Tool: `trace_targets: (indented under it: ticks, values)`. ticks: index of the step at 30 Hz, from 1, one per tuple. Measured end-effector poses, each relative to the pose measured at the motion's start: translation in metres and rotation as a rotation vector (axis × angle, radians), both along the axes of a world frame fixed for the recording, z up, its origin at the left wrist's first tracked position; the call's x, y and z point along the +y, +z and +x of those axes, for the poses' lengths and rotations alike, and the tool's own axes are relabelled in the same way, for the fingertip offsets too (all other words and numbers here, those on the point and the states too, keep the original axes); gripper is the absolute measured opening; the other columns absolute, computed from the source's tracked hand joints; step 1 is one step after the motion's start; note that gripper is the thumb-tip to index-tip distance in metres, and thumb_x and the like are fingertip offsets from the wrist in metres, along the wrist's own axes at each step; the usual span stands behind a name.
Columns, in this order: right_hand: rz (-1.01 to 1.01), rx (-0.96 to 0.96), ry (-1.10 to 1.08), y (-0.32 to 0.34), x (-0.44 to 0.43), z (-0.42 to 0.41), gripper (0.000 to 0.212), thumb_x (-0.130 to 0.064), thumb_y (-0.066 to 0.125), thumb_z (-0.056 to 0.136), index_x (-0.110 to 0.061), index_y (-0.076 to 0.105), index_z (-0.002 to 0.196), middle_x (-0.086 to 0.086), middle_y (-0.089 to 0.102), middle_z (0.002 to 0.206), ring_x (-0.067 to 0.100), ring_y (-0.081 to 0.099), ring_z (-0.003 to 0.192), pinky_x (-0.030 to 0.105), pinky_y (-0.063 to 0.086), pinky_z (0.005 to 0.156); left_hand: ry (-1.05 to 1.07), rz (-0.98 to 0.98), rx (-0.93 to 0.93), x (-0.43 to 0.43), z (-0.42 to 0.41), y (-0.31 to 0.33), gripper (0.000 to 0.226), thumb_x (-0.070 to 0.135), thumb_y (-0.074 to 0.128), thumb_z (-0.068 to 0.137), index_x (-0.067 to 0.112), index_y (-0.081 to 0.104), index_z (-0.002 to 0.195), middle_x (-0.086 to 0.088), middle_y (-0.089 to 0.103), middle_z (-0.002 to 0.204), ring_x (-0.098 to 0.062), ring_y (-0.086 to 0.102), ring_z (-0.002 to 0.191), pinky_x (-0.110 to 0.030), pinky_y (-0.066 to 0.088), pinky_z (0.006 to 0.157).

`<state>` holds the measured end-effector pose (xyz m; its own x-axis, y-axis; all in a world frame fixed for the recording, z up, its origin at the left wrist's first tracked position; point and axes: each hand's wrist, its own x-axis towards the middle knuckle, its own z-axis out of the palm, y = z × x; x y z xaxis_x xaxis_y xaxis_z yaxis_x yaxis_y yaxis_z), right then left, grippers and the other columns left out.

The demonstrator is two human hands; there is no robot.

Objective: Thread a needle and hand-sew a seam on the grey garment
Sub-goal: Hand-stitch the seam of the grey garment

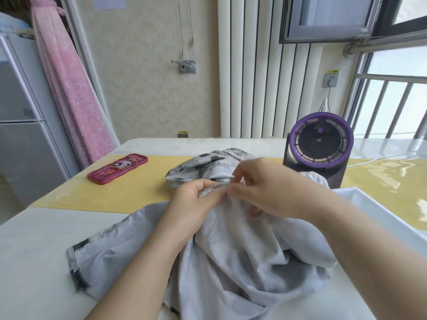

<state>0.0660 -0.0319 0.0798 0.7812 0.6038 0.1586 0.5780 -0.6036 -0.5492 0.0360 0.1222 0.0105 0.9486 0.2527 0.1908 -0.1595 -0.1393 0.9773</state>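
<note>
While the grey garment lies heaped at lower centre of the surface, I judge stitching is under way. The left grip pinches its folded edge. The right grip narrows at that same edge, but I cannot tell whether it holds a needle. The next pull needs room, and the purple fan crowds in just behind.

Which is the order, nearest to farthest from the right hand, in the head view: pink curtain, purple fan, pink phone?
1. Purple fan, just behind the right hand, right side.
2. Pink phone, lying to the left.
3. Pink curtain, hanging far left, at the back.
</note>
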Motion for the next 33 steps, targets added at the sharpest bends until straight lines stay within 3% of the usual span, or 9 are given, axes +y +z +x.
trace_targets:
  ticks: [5, 10, 14, 16, 19, 21, 25, 29, 33]
  values:
    - [-0.013, 0.036, -0.022, -0.013, 0.002, 0.010, 0.023, -0.036, 0.070, 0.081, -0.013, 0.064, 0.079, -0.009, 0.057, 0.044, -0.001, 0.050, 0.034, 0.011, 0.032, 0.036, -0.003, 0.030, -0.012, 0.000, 0.000, 0.000, 0.009, 0.021, 0.068, 0.083, 0.012, 0.071, 0.085, -0.006, 0.074, 0.089, -0.013, 0.066, 0.086, -0.033, 0.048, 0.092]
    - [0.151, 0.006, 0.029, -0.011, 0.001, 0.018, 0.018, -0.028, 0.069, 0.084, -0.012, 0.067, 0.076, -0.006, 0.048, 0.048, 0.007, 0.042, 0.042, 0.013, 0.034, 0.047, 0.003, 0.031, -0.016, 0.003, 0.002, -0.002, 0.010, 0.020, 0.068, 0.084, 0.013, 0.072, 0.088, -0.004, 0.074, 0.091, -0.012, 0.066, 0.089, -0.023, 0.048, 0.086]
    - [0.815, 0.542, 0.209, -0.003, 0.004, 0.016, 0.017, -0.017, 0.062, 0.081, -0.006, 0.052, 0.075, -0.009, 0.029, 0.043, 0.005, 0.022, 0.038, 0.031, 0.055, 0.082, 0.012, 0.041, -0.004, 0.003, 0.003, -0.003, 0.004, 0.018, 0.068, 0.084, 0.016, 0.071, 0.086, 0.006, 0.074, 0.084, -0.002, 0.065, 0.079, -0.011, 0.047, 0.072]
    - [1.010, 0.875, 0.317, 0.003, 0.001, 0.015, 0.015, -0.018, 0.059, 0.080, -0.011, 0.050, 0.072, -0.010, 0.020, 0.046, 0.003, 0.016, 0.035, 0.034, 0.059, 0.075, 0.025, 0.048, -0.006, 0.004, 0.004, -0.005, 0.004, 0.018, 0.068, 0.084, 0.019, 0.070, 0.081, 0.011, 0.072, 0.078, 0.001, 0.063, 0.076, -0.010, 0.046, 0.072]
    - [0.836, 1.164, 0.554, 0.009, -0.015, 0.018, 0.012, -0.020, 0.067, 0.082, -0.012, 0.063, 0.073, -0.008, 0.014, 0.053, 0.004, 0.015, 0.037, 0.028, 0.057, 0.056, 0.039, 0.049, 0.012, 0.006, 0.005, -0.006, 0.003, 0.020, 0.069, 0.084, 0.019, 0.070, 0.081, 0.007, 0.073, 0.081, -0.003, 0.063, 0.077, -0.020, 0.047, 0.076]
    - [0.544, 1.028, 0.515, 0.009, -0.023, 0.019, 0.012, -0.024, 0.067, 0.083, -0.013, 0.066, 0.079, -0.006, 0.017, 0.053, 0.004, 0.023, 0.036, 0.028, 0.056, 0.054, 0.044, 0.054, 0.017, 0.006, 0.006, -0.007, 0.004, 0.022, 0.069, 0.084, 0.018, 0.070, 0.084, 0.000, 0.073, 0.088, -0.006, 0.064, 0.080, -0.025, 0.047, 0.080]
    - [0.050, 0.336, 0.072, 0.003, -0.019, 0.018, 0.025, -0.036, 0.071, 0.080, -0.013, 0.064, 0.084, 0.004, 0.055, 0.055, 0.012, 0.051, 0.041, 0.025, 0.054, 0.056, 0.038, 0.048, -0.012, 0.004, 0.005, -0.005, 0.005, 0.019, 0.068, 0.084, 0.015, 0.070, 0.086, 0.000, 0.073, 0.089, -0.004, 0.064, 0.081, -0.017, 0.047, 0.077]
    - [0.011, 0.131, 0.020, -0.007, -0.005, 0.014, 0.026, -0.042, 0.072, 0.077, -0.018, 0.065, 0.084, -0.008, 0.057, 0.047, 0.008, 0.054, 0.040, 0.016, 0.041, 0.043, 0.007, 0.061, -0.036, 0.004, 0.004, -0.005, 0.007, 0.019, 0.066, 0.085, 0.014, 0.070, 0.087, 0.000, 0.074, 0.090, -0.005, 0.063, 0.083, -0.020, 0.047, 0.083]
    - [0.011, 0.001, 0.007, -0.014, 0.001, 0.014, 0.017, -0.033, 0.069, 0.082, -0.019, 0.065, 0.075, -0.005, 0.054, 0.047, 0.007, 0.047, 0.035, 0.017, 0.038, 0.040, -0.011, 0.063, -0.033, 0.003, 0.004, -0.005, 0.006, 0.021, 0.067, 0.085, 0.016, 0.070, 0.084, 0.005, 0.073, 0.085, -0.002, 0.063, 0.080, -0.016, 0.046, 0.079]
